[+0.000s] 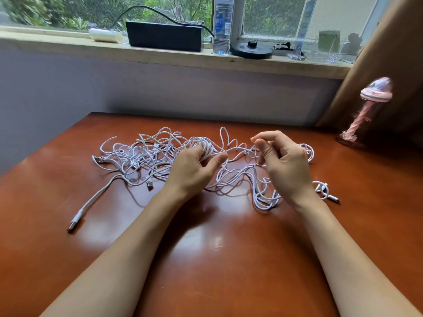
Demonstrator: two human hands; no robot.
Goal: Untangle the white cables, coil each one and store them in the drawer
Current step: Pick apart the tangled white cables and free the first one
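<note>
Cables (148,154) sit in one big white heap mid-table (206,259), nothing coiled yet and no drawer in view. Your left hand (194,168) has its fingers curled round a bunch of loops, and your right hand (283,163) is pinching a single strand that runs across from that bunch. This stuff looks light, thin and floppy with a bit of spring, so I reckon yanking just cinches the knots tighter. I'd chase a free end instead. The plug (74,221) lying out front left looks easiest. Hold just behind it and feed it back through with plenty of slack.
</note>
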